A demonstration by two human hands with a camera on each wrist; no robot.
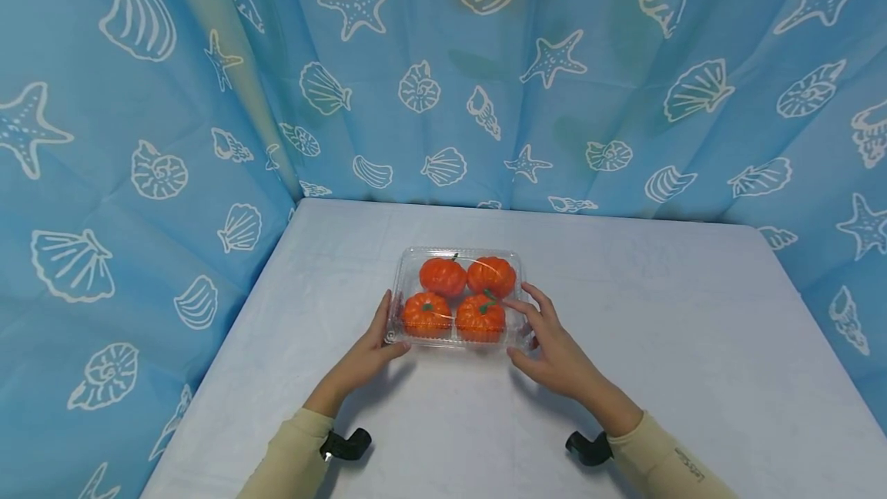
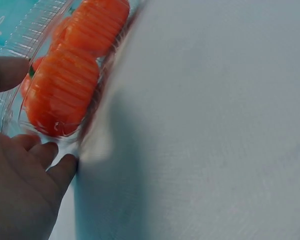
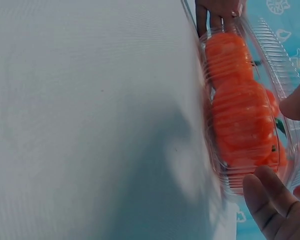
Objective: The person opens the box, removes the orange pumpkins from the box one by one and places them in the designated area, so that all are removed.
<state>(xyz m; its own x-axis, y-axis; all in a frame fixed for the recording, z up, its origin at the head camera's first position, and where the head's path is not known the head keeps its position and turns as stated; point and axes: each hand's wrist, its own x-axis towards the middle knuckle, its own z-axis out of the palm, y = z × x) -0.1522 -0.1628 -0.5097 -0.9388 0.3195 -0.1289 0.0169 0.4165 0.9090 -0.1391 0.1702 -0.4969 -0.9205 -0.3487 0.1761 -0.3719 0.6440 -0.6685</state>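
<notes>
A clear plastic clamshell box (image 1: 453, 254) lies on the table with its lid down. Inside are several small orange pumpkins (image 1: 426, 316) with green stems, set in two rows. My left hand (image 1: 363, 356) grips the left end, its thumb by the near corner and the fingers along the side. At the other end my right hand (image 1: 554, 349) holds the right side, thumb near the front corner and forefinger over the lid. In the right wrist view, the right fingertips (image 3: 262, 192) sit at the box's ribbed end wall.
A white cloth covers the table (image 1: 658, 329). Behind and to both sides hangs a blue curtain (image 1: 485, 60) printed with shells and starfish. Dark wrist mounts (image 1: 346, 445) stick out from both sleeves, close over the table.
</notes>
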